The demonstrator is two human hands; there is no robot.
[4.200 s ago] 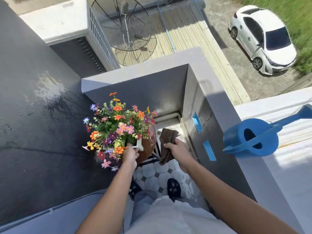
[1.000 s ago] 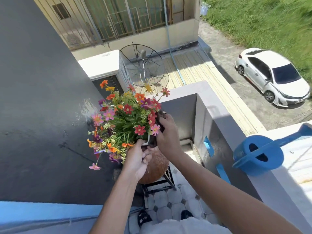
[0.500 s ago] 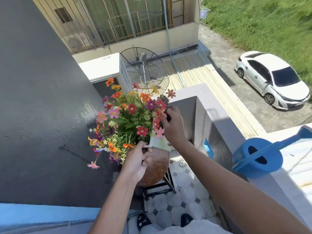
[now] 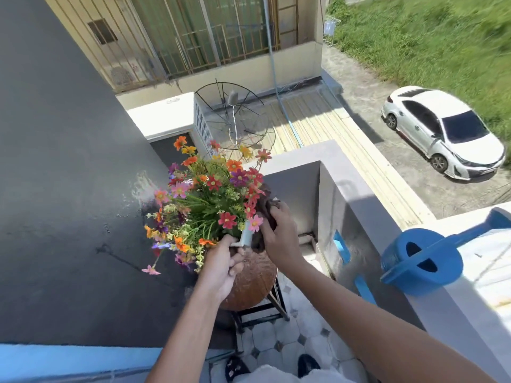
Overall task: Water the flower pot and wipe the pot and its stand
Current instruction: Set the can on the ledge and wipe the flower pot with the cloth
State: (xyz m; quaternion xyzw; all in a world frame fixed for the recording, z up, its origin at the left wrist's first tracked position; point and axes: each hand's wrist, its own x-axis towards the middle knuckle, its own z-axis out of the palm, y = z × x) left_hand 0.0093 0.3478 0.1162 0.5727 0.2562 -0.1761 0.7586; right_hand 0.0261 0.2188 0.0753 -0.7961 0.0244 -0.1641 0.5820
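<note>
A round brown flower pot (image 4: 253, 283) full of colourful flowers (image 4: 210, 200) is lifted and tilted above its black metal stand (image 4: 262, 313). My left hand (image 4: 222, 266) grips the pot's near rim beside a small white trim piece. My right hand (image 4: 279, 239) presses a dark brown cloth (image 4: 265, 214) against the pot's right rim. A blue watering can (image 4: 420, 261) rests on top of the grey parapet wall at the right, apart from both hands.
A dark grey wall (image 4: 69, 189) with a wet patch rises on the left. The grey parapet (image 4: 359, 217) closes the corner behind and to the right. Hexagon floor tiles (image 4: 290, 335) and my shoes lie below. A white car (image 4: 445, 134) is parked far below.
The pot has been lifted from low on the stand to chest height. My right hand with the cloth has shifted slightly down along the right rim. The view has tilted up.
</note>
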